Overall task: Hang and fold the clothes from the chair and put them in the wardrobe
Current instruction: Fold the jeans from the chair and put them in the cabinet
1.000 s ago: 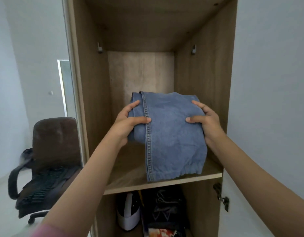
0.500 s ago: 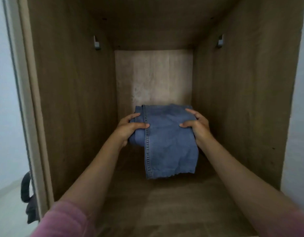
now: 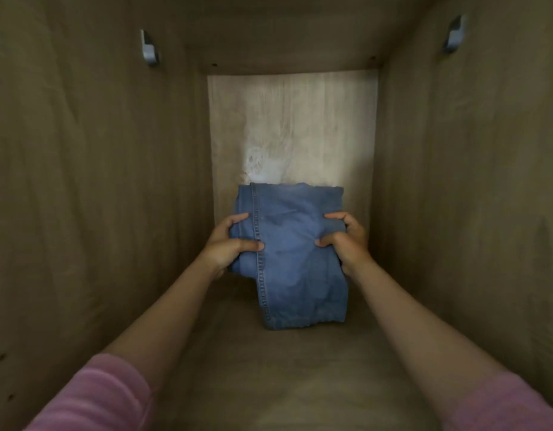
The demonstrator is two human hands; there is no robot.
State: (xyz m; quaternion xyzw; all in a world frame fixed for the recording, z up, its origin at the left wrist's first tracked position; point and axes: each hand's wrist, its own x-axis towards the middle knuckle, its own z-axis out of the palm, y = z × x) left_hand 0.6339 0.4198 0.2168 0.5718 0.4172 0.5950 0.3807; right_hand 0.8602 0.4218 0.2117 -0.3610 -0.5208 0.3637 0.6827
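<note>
The left hand (image 3: 227, 244) pinches the left edge of the folded jeans (image 3: 295, 256), thumb laid across the top of the denim near the stitched seam and fingers curled over the edge further back. The right hand (image 3: 346, 241) does the same on the right edge, its thumb pressing onto the top of the cloth and its fingers wrapped around the side; both grips are closed on the fabric, with the bundle between them.

The jeans sit at the centre of the frame, folded into a thick blue packet. A double-stitched seam runs down the left part of the packet from its far edge to its near edge. The near end droops below the hands and appears to reach the shelf (image 3: 300, 377); whether the part between the hands is resting on the shelf or lifted cannot be told.

Both forearms stretch in from the lower corners of the frame, each ending in a pink sleeve (image 3: 91, 396) at the bottom edge.

Around them is the inside of the wardrobe (image 3: 82, 181): brown wood-grain side walls at left and right, a paler back panel (image 3: 292, 126) behind the jeans at upper centre, and a dark top board. A small metal bracket (image 3: 149, 49) sits on the left wall at upper left, and a matching bracket (image 3: 454, 34) on the right wall at upper right.
</note>
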